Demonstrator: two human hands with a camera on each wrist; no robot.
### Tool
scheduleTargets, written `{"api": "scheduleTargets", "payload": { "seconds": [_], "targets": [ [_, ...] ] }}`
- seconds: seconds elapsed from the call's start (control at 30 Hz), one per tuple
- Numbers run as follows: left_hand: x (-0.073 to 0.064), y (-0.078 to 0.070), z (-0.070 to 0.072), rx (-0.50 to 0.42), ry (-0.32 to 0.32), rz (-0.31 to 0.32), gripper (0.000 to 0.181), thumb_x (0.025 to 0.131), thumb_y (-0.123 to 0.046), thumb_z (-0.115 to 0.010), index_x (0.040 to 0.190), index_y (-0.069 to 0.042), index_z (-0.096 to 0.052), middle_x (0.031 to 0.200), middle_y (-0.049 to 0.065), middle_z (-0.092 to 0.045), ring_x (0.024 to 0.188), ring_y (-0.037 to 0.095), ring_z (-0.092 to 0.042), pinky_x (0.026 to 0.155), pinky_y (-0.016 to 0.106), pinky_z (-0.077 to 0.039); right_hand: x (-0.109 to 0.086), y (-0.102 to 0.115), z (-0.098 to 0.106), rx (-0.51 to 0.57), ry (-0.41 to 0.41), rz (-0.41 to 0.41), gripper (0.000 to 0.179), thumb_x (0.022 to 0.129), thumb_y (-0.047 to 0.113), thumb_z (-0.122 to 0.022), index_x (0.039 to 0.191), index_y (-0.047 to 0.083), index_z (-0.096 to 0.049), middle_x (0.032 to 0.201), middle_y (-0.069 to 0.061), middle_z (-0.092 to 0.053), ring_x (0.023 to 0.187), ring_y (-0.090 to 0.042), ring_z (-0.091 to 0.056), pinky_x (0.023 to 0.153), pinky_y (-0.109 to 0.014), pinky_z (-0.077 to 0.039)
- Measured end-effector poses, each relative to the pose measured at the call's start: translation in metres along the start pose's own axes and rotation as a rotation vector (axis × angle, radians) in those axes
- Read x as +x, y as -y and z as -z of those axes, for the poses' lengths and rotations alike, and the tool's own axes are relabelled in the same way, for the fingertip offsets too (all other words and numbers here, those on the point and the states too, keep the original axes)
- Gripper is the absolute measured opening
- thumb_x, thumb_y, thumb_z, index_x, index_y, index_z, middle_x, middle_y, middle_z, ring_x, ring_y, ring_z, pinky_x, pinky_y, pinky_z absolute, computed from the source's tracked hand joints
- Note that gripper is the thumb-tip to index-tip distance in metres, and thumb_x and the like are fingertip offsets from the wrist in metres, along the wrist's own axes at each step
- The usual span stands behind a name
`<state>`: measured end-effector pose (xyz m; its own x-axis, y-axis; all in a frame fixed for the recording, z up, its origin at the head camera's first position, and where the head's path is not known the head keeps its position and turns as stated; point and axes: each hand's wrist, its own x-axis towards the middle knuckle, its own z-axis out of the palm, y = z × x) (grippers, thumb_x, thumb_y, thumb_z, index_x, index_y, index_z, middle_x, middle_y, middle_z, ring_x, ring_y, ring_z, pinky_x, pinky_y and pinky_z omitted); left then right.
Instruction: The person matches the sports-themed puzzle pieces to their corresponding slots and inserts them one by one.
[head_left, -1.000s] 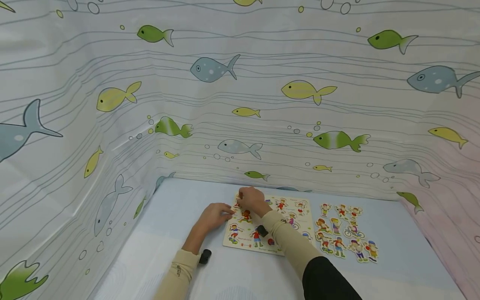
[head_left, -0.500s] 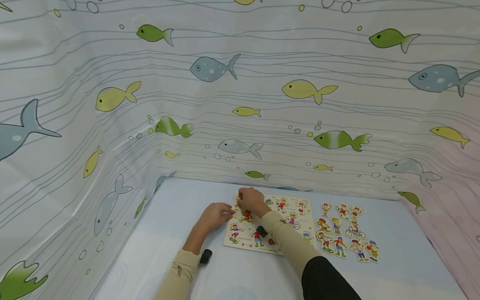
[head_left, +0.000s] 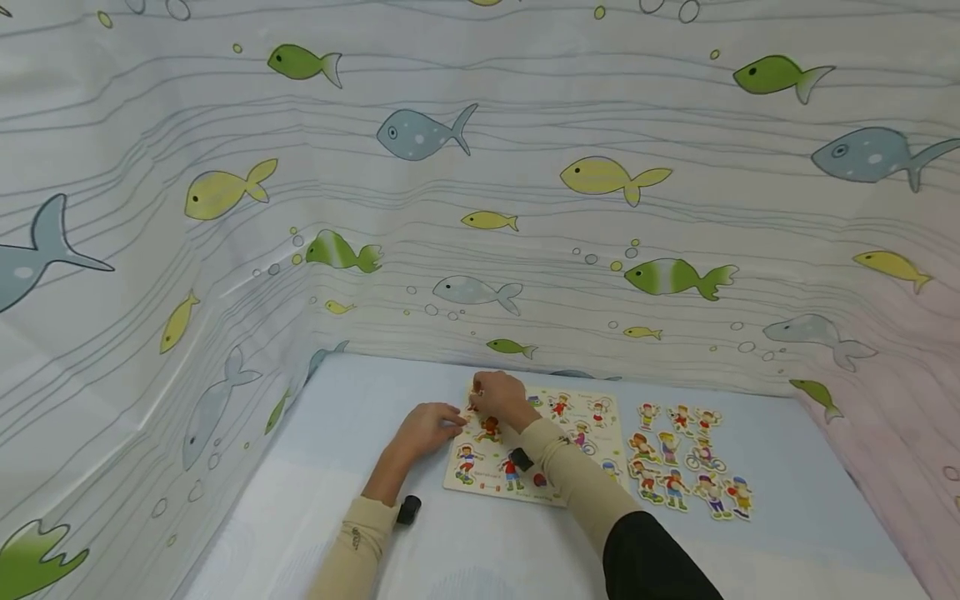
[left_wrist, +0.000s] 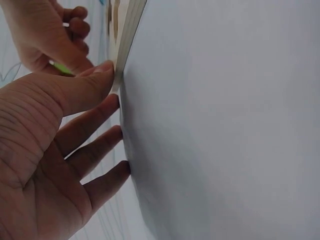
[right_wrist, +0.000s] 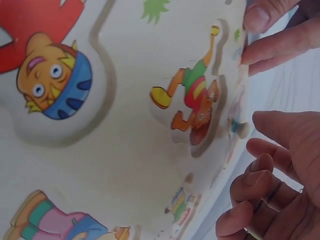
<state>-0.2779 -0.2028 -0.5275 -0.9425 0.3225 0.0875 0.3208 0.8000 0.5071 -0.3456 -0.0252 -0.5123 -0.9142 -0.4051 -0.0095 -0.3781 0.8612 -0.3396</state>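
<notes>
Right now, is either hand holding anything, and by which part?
Nothing is plainly held. The left hand touches the edge of the puzzle board; the right hand is beside a knob, no grip on it visible.

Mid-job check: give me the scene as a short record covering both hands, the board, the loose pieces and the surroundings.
Left hand: fingers spread, thumb at the board's left edge
Right hand: fingers bent beside a knob near the board's far left corner; contact unclear
Board: flat, printed figures in recesses
Loose pieces: ten, right of the board
Table: pale surface
Backdrop: fish-patterned sheet
</notes>
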Motion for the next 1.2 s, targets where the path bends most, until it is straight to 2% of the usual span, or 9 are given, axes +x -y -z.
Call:
{"api": "scheduleTargets", "payload": {
  "seconds": [0.23, 0.43, 0.6, 0.83, 1.0, 1.2],
  "targets": [
    [0.001, 0.002, -0.002, -0.004, -0.009, 0.010, 0.013, 0.088, -0.015, -0.075, 0.099, -0.011, -0.079, 0.115, 0.008, -0.070, 0.115, 0.030, -0.062, 0.101, 0.048, -0.046, -0.006, 0.001, 0.007, -0.019, -0.034, 0.002, 0.016, 0.094, 0.035, -0.067, 0.101, 0.020, -0.066, 0.091, 0.004, -0.066, 0.064, -0.012, -0.053, 0.054, -0.028, -0.046],
    [0.000, 0.002, -0.002, 0.003, -0.014, 0.006, 0.013, 0.088, -0.015, -0.075, 0.099, -0.011, -0.079, 0.116, 0.008, -0.070, 0.116, 0.030, -0.061, 0.101, 0.048, -0.046, -0.017, -0.004, 0.018, -0.009, -0.035, -0.006, 0.020, 0.095, 0.035, -0.066, 0.107, 0.019, -0.066, 0.094, 0.002, -0.067, 0.066, -0.013, -0.054, 0.055, -0.030, -0.048],
    [0.000, 0.003, -0.002, 0.011, -0.004, -0.006, 0.013, 0.088, -0.015, -0.075, 0.100, -0.011, -0.079, 0.116, 0.009, -0.070, 0.116, 0.031, -0.061, 0.101, 0.049, -0.046, -0.030, -0.013, 0.027, -0.008, -0.065, 0.009, 0.023, 0.096, 0.034, -0.066, 0.110, 0.017, -0.067, 0.086, 0.001, -0.066, 0.056, -0.012, -0.052, 0.048, -0.029, -0.044],
    [0.000, 0.003, 0.001, -0.010, -0.011, 0.011, 0.013, 0.087, -0.016, -0.076, 0.099, -0.013, -0.079, 0.117, 0.007, -0.070, 0.117, 0.030, -0.061, 0.103, 0.048, -0.045, -0.044, -0.024, 0.038, -0.022, -0.094, 0.039, 0.025, 0.096, 0.035, -0.065, 0.113, 0.017, -0.066, 0.068, 0.006, -0.053, 0.050, -0.011, -0.044, 0.041, -0.026, -0.034],
    [0.001, 0.005, -0.001, -0.022, -0.011, 0.014, 0.013, 0.087, -0.016, -0.076, 0.099, -0.012, -0.079, 0.116, 0.008, -0.070, 0.118, 0.031, -0.060, 0.103, 0.048, -0.045, -0.057, -0.030, 0.047, -0.015, -0.127, 0.056, 0.024, 0.095, 0.032, -0.067, 0.114, 0.016, -0.067, 0.070, 0.008, -0.055, 0.050, -0.010, -0.043, 0.041, -0.025, -0.031],
    [0.000, 0.002, -0.003, -0.030, -0.005, 0.035, 0.014, 0.087, -0.016, -0.076, 0.100, -0.012, -0.079, 0.118, 0.008, -0.069, 0.119, 0.033, -0.059, 0.104, 0.050, -0.043, -0.072, -0.041, 0.055, -0.018, -0.143, 0.022, 0.025, 0.095, 0.033, -0.067, 0.114, 0.017, -0.067, 0.068, 0.008, -0.054, 0.051, -0.011, -0.045, 0.041, -0.026, -0.033]
  ]
}}
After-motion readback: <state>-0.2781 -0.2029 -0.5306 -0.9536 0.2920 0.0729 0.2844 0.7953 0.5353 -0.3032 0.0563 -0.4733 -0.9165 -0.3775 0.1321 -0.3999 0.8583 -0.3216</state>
